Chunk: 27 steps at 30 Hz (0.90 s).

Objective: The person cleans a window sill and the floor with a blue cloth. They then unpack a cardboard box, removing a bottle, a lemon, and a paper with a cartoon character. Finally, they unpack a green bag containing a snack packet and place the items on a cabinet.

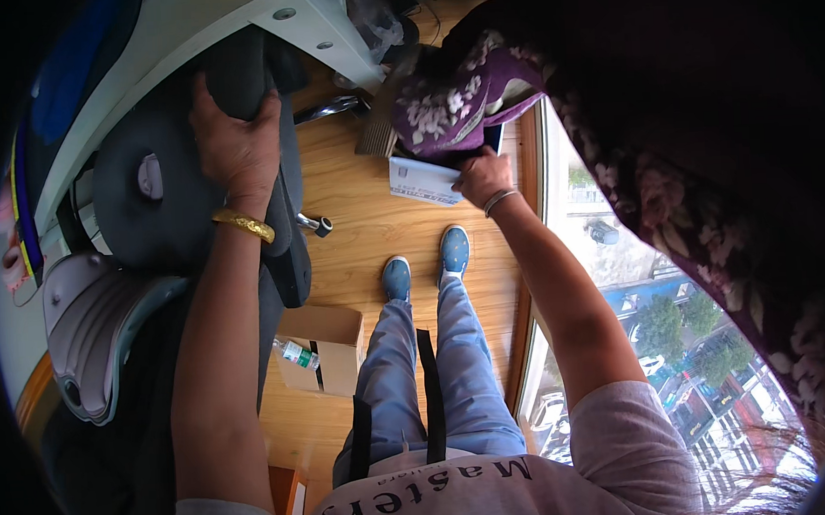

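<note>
My left hand [235,144] is wrapped around the dark grey padded armrest [235,74] of an office chair [191,178], thumb on one side and fingers on the other. A gold bracelet circles that wrist. Down by the window, my right hand [487,178] grips the near right corner of a white box [422,180] that bears printed writing. Its thumb lies on the white face, while the other fingertips are hidden behind it. Bunched purple floral curtain [447,109] hangs over the box, covering most of its top. Brown corrugated cardboard [378,130] shows beside it.
A white desk [184,42] overhangs the chair. On the wood floor [353,191] stands a cardboard box [333,345] with a plastic bottle [297,354]. The window [594,248] runs along my right, partly behind the dark curtain [661,195]. Chair casters [323,226] stick out.
</note>
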Motion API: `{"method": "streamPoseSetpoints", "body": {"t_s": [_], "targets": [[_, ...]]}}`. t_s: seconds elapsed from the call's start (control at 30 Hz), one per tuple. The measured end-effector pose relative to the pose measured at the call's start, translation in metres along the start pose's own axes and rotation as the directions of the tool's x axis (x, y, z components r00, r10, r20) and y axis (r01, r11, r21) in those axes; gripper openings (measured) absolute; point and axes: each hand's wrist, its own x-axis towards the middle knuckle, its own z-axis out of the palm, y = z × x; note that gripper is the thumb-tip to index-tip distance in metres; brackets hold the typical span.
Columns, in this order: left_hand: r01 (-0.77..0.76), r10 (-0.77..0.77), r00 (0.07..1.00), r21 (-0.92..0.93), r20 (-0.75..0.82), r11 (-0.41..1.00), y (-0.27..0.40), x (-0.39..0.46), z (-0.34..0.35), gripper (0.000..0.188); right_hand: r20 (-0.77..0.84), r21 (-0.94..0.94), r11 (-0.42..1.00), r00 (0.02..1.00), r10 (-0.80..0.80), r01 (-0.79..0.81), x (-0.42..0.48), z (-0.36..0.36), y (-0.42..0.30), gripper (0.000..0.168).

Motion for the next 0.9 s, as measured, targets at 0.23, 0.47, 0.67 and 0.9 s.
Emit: {"method": "streamPoseSetpoints", "body": {"t_s": [0.23,0.47,0.67,0.9], "targets": [[-0.374,0.392,0.896,0.123,-0.210,0.919,0.009,0.014,0.005,0.065,0.081,0.206,0.974,0.991,-0.110,0.091,-0.063,0.051,-0.024,0.016],[-0.222,0.304,0.856,-0.234,0.418,0.946,0.047,-0.158,0.033,0.048,0.087,0.378,0.922,0.989,-0.121,0.080,-0.120,0.096,-0.040,0.029],[0.306,-0.297,0.574,0.137,0.763,0.942,-0.005,-0.254,0.055,0.056,0.101,0.418,0.898,0.976,-0.195,0.137,-0.130,0.100,-0.045,0.030],[0.373,-0.373,0.534,0.185,0.759,0.909,-0.031,-0.274,0.055,0.056,0.018,0.954,0.299,1.000,0.005,-0.019,-0.085,0.080,0.026,0.048]]}}
